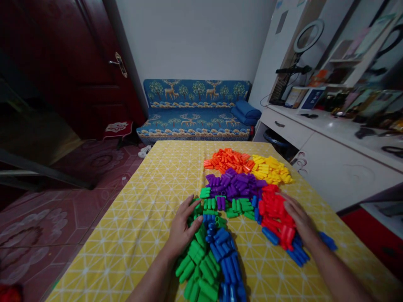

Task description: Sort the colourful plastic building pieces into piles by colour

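Observation:
My left hand [184, 228] rests at the upper end of a pile of green plastic tube-shaped pieces [198, 264], its thumb and fingers apart and touching them. My right hand [297, 214] lies along the right side of a heap of red pieces [275, 209], fingers stretched out. Blue pieces [228, 260] form a long strip beside the green pile. More blue pieces [297, 251] lie under and around the red heap. Purple pieces [236, 184] are heaped between and beyond my hands, with a row of green pieces [241, 206] in front of them.
Orange pieces [228, 160] and yellow pieces [272, 169] are piled toward the far right of the table, which has a yellow patterned cloth [145, 201]. Behind stands a blue patterned sofa [192, 119]. A white dresser [330, 147] is on the right, a red stool [118, 129] on the left.

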The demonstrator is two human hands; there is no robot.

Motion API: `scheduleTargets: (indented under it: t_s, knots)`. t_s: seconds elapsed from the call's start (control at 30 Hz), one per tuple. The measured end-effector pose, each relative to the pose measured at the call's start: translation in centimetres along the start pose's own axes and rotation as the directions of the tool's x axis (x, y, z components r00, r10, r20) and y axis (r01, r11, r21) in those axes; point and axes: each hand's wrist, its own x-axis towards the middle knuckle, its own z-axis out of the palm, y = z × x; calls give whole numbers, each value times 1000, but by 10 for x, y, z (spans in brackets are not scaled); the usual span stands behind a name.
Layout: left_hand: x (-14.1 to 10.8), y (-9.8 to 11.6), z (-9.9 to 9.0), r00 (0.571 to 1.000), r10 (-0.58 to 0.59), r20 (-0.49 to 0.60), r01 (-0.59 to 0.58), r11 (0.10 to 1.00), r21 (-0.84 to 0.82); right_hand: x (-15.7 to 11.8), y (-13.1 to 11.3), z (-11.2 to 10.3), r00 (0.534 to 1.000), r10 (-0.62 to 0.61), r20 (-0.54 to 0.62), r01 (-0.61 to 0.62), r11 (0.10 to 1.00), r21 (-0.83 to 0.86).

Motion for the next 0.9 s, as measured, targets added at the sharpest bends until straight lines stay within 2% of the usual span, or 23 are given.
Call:
scheduleTargets:
  t_s: [0.1,0.23,0.37,0.47,0.57,0.73,0.83,0.9]
  knots:
    - [0,1,0,998,33,49,-34,999,20,-12,-46,23,990,3,142,-18,995,102]
    - [-1,2,-3,994,71,88,-72,997,9,-18,-106,56,949,-145,278,93,977,194]
    - [-5,3,-8,995,57,80,-43,986,-163,-17,-158,80,915,-193,356,107,963,246]
    - [-8,2,-12,998,28,64,-7,952,-306,-15,-196,89,887,-196,417,75,955,287]
    - [-8,-5,-14,1000,27,9,-21,914,-405,-16,-227,94,838,-230,494,52,936,348]
    - [-4,-22,-17,988,34,-153,-105,868,-485,-38,-254,98,810,-322,490,111,905,412]
    - [-5,-20,-23,972,-19,-232,-88,893,-441,-58,-255,89,758,-398,516,189,892,411]
    - [-6,-16,-28,960,-57,-274,-50,928,-370,-70,-246,77,729,-459,508,247,868,430]
